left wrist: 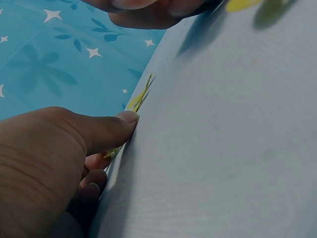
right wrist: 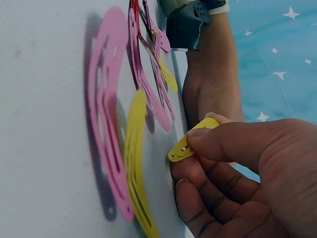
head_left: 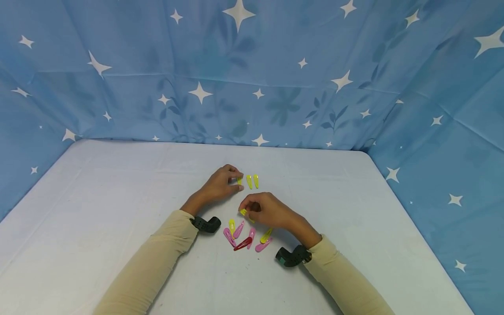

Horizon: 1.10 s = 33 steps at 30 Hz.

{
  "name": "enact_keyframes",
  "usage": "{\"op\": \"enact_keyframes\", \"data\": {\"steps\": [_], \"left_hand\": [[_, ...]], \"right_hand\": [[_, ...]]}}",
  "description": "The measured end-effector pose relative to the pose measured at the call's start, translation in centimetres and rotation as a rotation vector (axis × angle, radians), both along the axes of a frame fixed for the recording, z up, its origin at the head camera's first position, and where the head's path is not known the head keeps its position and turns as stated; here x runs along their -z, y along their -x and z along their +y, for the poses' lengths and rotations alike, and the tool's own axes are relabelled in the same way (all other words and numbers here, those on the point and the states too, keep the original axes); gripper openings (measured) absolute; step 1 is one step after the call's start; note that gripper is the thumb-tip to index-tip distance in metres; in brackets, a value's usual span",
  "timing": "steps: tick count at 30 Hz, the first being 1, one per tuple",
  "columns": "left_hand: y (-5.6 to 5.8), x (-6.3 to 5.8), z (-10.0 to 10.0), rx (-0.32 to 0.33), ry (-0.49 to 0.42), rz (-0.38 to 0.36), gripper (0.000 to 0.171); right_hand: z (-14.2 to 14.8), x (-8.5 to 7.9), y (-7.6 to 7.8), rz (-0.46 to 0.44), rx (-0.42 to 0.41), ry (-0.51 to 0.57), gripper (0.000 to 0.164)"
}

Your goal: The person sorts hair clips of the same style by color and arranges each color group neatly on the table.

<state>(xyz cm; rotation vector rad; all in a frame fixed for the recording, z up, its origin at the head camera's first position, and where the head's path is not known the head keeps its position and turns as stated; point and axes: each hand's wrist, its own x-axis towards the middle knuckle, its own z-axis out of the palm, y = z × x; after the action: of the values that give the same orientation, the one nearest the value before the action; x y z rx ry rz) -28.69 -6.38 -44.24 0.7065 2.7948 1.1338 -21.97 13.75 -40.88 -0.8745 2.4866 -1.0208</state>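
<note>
Centre frame: your left hand (head_left: 219, 183) pinches a yellow clip (head_left: 239, 180) beside two yellow clips (head_left: 249, 181); your right hand (head_left: 271, 211) pinches another yellow clip (right wrist: 179, 152), pink clips (head_left: 263, 245) below.

The bench (head_left: 189, 280) presents a flat white surface. Reference item: red hair clip (head_left: 242, 244). Left of the red hair clip: first pink clip (head_left: 229, 236). Beyond its left end: first yellow clip (head_left: 232, 225) and second pink clip (head_left: 238, 229). At its right end, overlapping: third pink clip (head_left: 252, 235). Further right: second yellow clip (head_left: 266, 236), fourth pink clip (head_left: 263, 246). Well beyond: third yellow clip (head_left: 249, 181) and fourth yellow clip (head_left: 256, 181), side by side.
</note>
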Motion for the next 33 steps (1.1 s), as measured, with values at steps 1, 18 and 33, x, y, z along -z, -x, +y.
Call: {"op": "enact_keyframes", "data": {"steps": [1, 18, 33], "left_hand": [[0.0, 0.0, 0.0, 0.001, -0.002, 0.0, 0.045], [0.0, 0.0, -0.3, 0.003, 0.001, -0.003, 0.046], [0.0, -0.1, -0.4, 0.028, -0.007, -0.008, 0.046]], "right_hand": [[0.0, 0.0, 0.0, 0.003, 0.002, 0.002, 0.018], [1.5, -0.1, 2.0, 0.01, 0.189, 0.11, 0.016], [4.5, 0.4, 4.9, 0.034, 0.361, 0.148, 0.022]]}}
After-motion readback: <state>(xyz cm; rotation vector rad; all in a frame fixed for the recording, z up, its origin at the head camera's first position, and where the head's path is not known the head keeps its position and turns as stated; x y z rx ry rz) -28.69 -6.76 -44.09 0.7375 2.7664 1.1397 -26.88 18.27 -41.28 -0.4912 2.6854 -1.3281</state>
